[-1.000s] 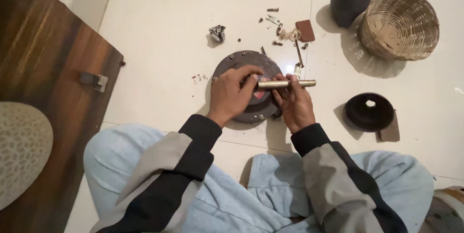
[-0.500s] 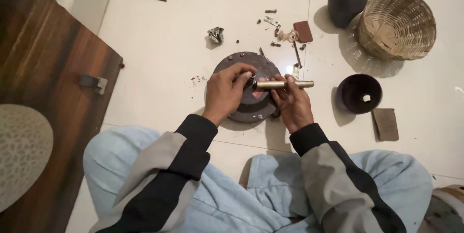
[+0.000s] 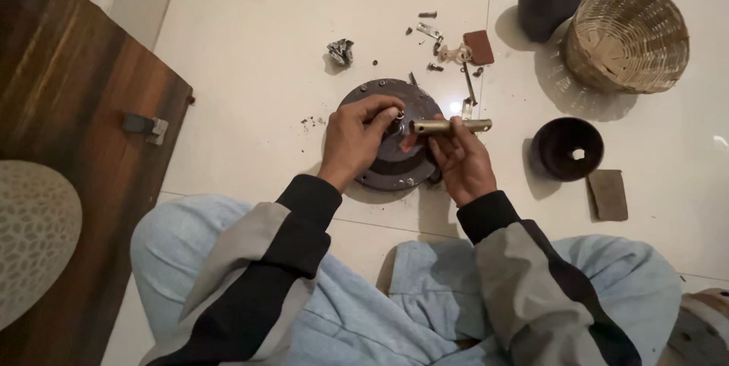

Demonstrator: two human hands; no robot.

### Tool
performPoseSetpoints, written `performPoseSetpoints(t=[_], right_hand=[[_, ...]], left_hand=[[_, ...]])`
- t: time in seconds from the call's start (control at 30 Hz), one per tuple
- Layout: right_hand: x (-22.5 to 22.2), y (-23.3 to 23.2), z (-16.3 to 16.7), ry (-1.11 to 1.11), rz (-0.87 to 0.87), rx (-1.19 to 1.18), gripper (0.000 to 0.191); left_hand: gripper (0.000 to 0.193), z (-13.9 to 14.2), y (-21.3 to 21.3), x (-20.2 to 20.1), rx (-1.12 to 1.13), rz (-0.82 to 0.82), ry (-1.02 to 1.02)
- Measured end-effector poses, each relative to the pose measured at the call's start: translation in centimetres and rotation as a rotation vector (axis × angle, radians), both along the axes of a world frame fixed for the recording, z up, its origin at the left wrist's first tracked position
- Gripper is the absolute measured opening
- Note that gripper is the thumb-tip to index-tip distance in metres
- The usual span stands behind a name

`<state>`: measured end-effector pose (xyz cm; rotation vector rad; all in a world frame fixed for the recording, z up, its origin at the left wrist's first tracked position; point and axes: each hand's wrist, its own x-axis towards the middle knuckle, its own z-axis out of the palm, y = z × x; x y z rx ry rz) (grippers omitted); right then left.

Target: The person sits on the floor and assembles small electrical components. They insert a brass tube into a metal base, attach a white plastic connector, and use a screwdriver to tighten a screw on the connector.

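A round dark metal disc [image 3: 380, 172] lies flat on the white tiled floor in front of my crossed legs. My left hand [image 3: 355, 138] rests over its centre, fingertips pinched on a small silvery part at the hub [image 3: 395, 115]. My right hand [image 3: 459, 161] holds a short brass-coloured metal rod [image 3: 456, 126] level above the disc's right side, its left end close to the left fingertips. Whether the rod touches the hub is hidden by my fingers.
Loose screws and small metal bits [image 3: 440, 39] lie beyond the disc, with a crumpled foil scrap [image 3: 339, 52]. A dark bowl-shaped cap [image 3: 566, 148], a brown pad [image 3: 609, 194], a woven basket [image 3: 626, 36] and a dark cup [image 3: 548, 11] stand right. A wooden board [image 3: 72, 123] lies left.
The dark bowl-shaped cap sits nearer the disc and apart from the brown pad. My hands keep their hold on the hub part and the rod, hardly moving.
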<state>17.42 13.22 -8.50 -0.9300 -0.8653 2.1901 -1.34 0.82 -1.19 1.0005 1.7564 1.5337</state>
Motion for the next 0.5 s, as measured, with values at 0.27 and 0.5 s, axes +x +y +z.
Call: performPoseSetpoints(t=[0.27,0.5], right_hand=[[-0.7,-0.6,1.6,-0.105,-0.052,0.05,0.039],[-1.3,-1.3,4.0,-0.096,-0.103,0.171,0.03]], left_hand=[[0.017,0.2,0.1,0.2,-0.013,0.025,0.089],[0.016,0.4,0.0,0.4,-0.039,0.032,0.104]])
